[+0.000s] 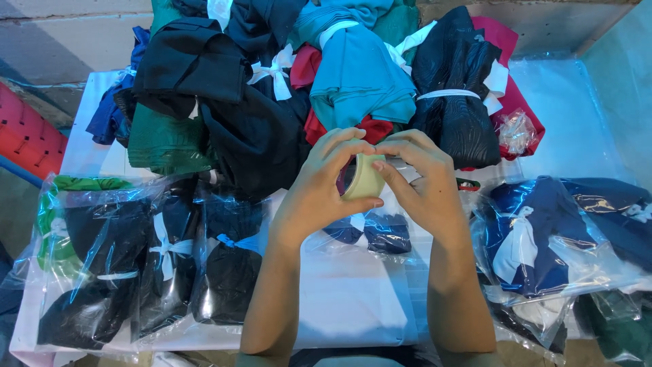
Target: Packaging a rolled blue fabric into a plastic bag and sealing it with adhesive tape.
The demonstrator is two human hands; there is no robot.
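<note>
Both hands are holding a roll of tape [362, 178] up over the middle of the table.

The left hand [319, 187] is gripping the roll from the left, thumb under it and fingers curled over the top; the right hand [420, 178] is closing on it from the right, its fingertips pinching at the roll's upper edge. Just beneath the hands a small clear bag of dark blue cloth [372, 232] is lying on the white table [353, 299]. A heap of tied clothing bundles [285, 88] is sitting behind, bagged dark clothes [136, 265] are lying to the left, and bagged navy clothes [543, 238] to the right.
</note>
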